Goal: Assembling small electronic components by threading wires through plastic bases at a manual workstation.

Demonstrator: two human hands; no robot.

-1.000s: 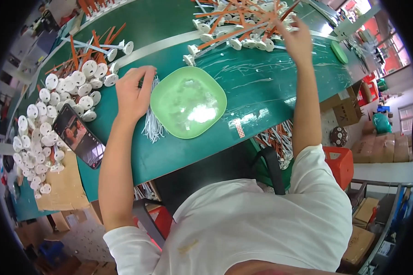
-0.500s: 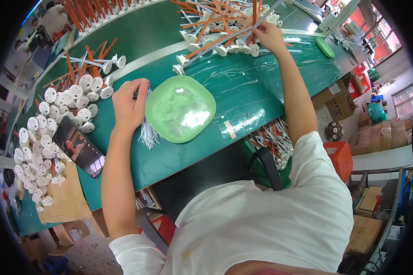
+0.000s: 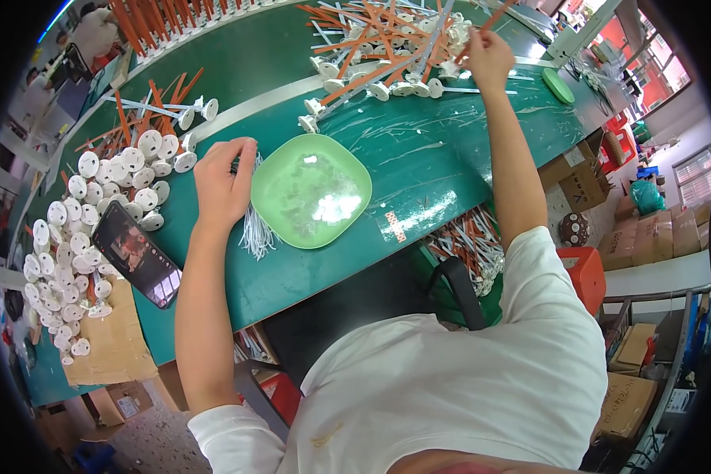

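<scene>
My right hand (image 3: 490, 57) is raised at the far right of the green table, fingers closed on an orange strip (image 3: 495, 16) that slants up past the fingertips. Beside it spreads a pile of orange and pale grey strips (image 3: 387, 39) with white round discs at their ends. My left hand (image 3: 224, 180) rests on the table with curled fingers; whatever they may hold is hidden. A bundle of white strings (image 3: 255, 235) lies between that hand and a light-green plate (image 3: 280, 225), which has a whitish, wet-looking smear inside.
At the left, many white discs on strips (image 3: 122, 170) are heaped beside a phone (image 3: 137, 253) showing a picture. Cardboard (image 3: 110, 340) lies at the table's left edge. A small green dish (image 3: 558, 85) sits far right. More strips (image 3: 470, 245) fill a container below the table edge.
My right hand has moved right and slightly up, away from the pile, carrying the orange strip. My left hand stays in place, and the picture on the phone differs.
</scene>
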